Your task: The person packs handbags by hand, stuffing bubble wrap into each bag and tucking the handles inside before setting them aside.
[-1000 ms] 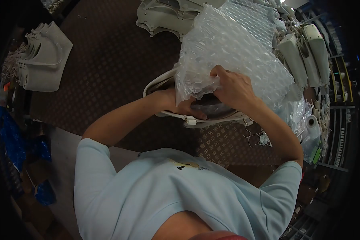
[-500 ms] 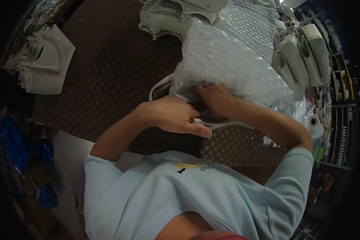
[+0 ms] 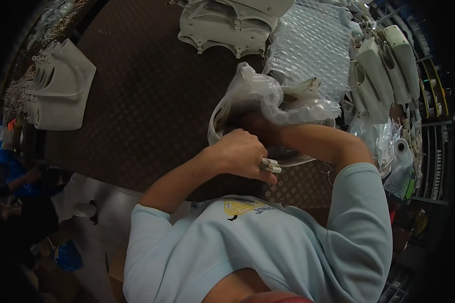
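A cream handbag (image 3: 301, 162) stands open on the table in front of me. My left hand (image 3: 241, 154) is closed on its near rim, and a small whitish tab (image 3: 271, 165) sticks out beside the thumb. Down in the bag's mouth is my right hand (image 3: 258, 126), dark and blurred, so its fingers cannot be made out. Clear bubble wrap (image 3: 268, 93) bulges up from the opening around that hand, partly inside the bag. Behind the wrap a cream flap or strap piece (image 3: 308, 88) shows.
Stacked cream handbags (image 3: 227, 33) lie at the back, beside flat bubble wrap sheets (image 3: 311, 43). More bags stand at the left (image 3: 63, 96) and the right (image 3: 376, 81). A roll of clear plastic (image 3: 400, 151) lies at the right edge. Another person (image 3: 23, 212) is at the lower left.
The bubble wrap that lay spread over the bag is now largely down inside it. My right hand has gone deeper into the opening. Another person has appeared at the lower left.
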Action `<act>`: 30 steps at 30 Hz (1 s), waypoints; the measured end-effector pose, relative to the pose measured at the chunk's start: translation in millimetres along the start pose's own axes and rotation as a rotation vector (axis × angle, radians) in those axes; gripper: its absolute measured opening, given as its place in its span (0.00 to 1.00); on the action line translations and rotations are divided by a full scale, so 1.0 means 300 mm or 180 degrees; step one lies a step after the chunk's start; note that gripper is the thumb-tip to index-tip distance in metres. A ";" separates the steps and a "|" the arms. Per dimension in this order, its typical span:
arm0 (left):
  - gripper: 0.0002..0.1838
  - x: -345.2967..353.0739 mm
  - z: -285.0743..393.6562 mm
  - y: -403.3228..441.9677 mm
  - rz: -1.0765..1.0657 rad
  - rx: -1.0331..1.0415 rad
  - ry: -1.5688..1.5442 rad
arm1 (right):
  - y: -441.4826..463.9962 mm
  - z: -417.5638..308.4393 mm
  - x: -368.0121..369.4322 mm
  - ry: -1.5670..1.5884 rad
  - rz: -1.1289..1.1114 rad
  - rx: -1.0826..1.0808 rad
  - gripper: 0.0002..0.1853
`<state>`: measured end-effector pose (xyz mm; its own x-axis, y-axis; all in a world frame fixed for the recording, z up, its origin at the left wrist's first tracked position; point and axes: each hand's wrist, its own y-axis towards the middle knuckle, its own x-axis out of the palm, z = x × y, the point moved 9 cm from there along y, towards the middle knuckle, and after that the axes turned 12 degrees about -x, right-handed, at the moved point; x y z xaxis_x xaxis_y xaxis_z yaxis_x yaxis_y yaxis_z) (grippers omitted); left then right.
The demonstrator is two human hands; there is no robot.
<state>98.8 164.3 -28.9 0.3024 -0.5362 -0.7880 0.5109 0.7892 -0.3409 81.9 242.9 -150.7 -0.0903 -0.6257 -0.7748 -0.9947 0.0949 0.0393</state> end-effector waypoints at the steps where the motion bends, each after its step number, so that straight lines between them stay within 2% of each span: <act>1: 0.32 0.008 0.006 0.000 -0.0019 0.0016 0.0006 | 0.001 -0.057 0.005 -0.0758 -0.0222 -0.0589 0.21; 2: 0.32 0.015 0.012 0.000 -0.0034 0.0023 0.0003 | -0.008 -0.063 0.007 -0.0745 -0.0187 -0.0548 0.21; 7: 0.31 0.023 0.016 0.011 0.0070 0.0090 0.0053 | -0.012 -0.103 0.025 0.0927 -0.0049 0.0912 0.20; 9: 0.30 0.004 -0.005 0.013 0.0103 -0.0262 -0.0078 | -0.124 -0.088 -0.010 0.1646 -0.0004 0.1516 0.20; 13: 0.29 -0.015 -0.031 0.010 0.0127 -0.0451 -0.0217 | -0.070 -0.124 0.017 0.3062 0.0006 0.2704 0.20; 15: 0.29 -0.010 -0.024 0.001 0.0260 -0.0294 -0.0187 | -0.105 -0.225 -0.082 0.1915 -0.1178 0.2130 0.20; 16: 0.29 -0.010 -0.026 0.000 0.0263 -0.0300 -0.0211 | -0.134 -0.230 -0.099 0.1917 -0.1203 0.2136 0.20; 18: 0.28 -0.015 -0.029 0.002 0.0231 -0.0377 -0.0240 | -0.297 -0.177 -0.121 0.0388 -0.2444 0.2680 0.23; 19: 0.28 -0.012 -0.030 0.005 0.0230 -0.0376 -0.0243 | -0.447 -0.032 -0.070 0.0390 -0.2447 0.2681 0.23; 21: 0.28 -0.003 -0.016 0.004 0.0326 -0.0282 -0.0058 | -0.450 0.053 0.021 0.1843 -0.1224 0.0082 0.24; 22: 0.28 0.000 -0.014 0.003 0.0302 -0.0279 -0.0048 | -0.419 0.050 0.044 0.1859 -0.1202 0.0080 0.24; 24: 0.28 -0.002 -0.021 0.004 0.0212 -0.0352 -0.0076 | -0.406 0.157 0.134 0.0173 -0.2354 0.1227 0.22; 25: 0.28 -0.008 -0.031 0.003 0.0244 -0.0370 -0.0052 | -0.394 0.144 0.120 0.0134 -0.2345 0.1206 0.22; 27: 0.28 -0.019 -0.047 -0.009 0.0414 -0.0321 -0.0286 | -0.361 0.100 0.039 -0.0513 -0.1776 0.1442 0.20; 28: 0.28 -0.015 -0.049 -0.013 0.0367 -0.0326 -0.0317 | -0.346 0.024 0.015 -0.0459 -0.1794 0.1448 0.20; 30: 0.28 -0.025 -0.049 -0.001 0.0266 -0.0334 -0.0366 | -0.343 -0.034 -0.144 -0.0630 -0.1206 0.2473 0.20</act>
<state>84.8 172.5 -30.6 0.4335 -0.4934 -0.7541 0.3952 0.8561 -0.3330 187.8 252.2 -115.0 0.3200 -0.5832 -0.7466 -0.6353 0.4524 -0.6258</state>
